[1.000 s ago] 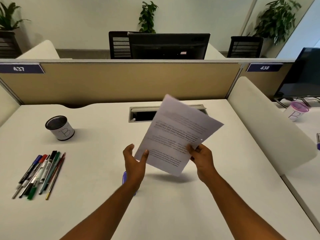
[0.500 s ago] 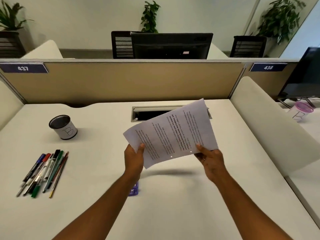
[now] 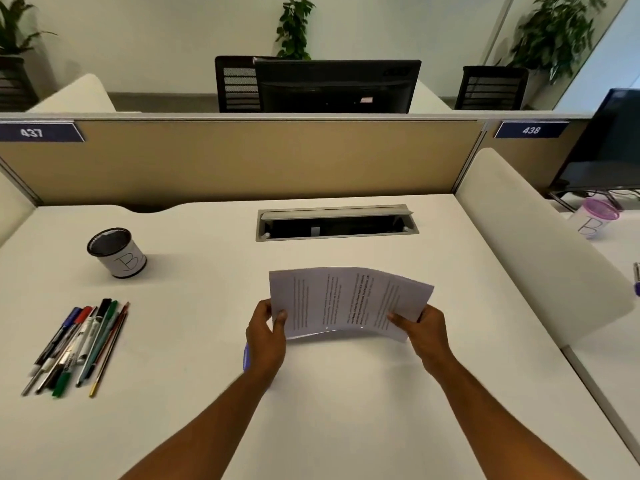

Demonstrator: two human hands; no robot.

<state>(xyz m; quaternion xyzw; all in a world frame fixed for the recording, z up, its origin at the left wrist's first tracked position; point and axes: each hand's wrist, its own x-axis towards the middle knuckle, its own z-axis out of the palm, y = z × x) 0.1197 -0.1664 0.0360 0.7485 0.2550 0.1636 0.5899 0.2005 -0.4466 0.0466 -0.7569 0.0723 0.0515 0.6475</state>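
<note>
Head view. Left hand and right hand both up off the desk, each pinching one end of a printed sheet of paper. Left thumb lies on the printed face at the sheet's left edge, with the fingers curled behind. Right thumb presses the face near the lower right corner; its fingers are hidden behind the paper. The sheet is held lengthwise between the hands, text running sideways, the middle bowed upward in a shallow arch. It sits over the centre of the desk, nearer the person than the cable slot, with a faint shadow on the surface below it.

A small purple object shows at the left wrist, mostly covered by the hand; what it is cannot be told.

Left side of the desk: a black-rimmed cup marked with a letter B, upright. Nearer the person, a loose row of pens and pencils lying flat, side by side, well apart from the paper.

Behind: a tan partition with number plates 437 and 438, and a dark monitor beyond it. To the right, a white divider; past it, a purple-lidded cup on the neighbouring desk.
</note>
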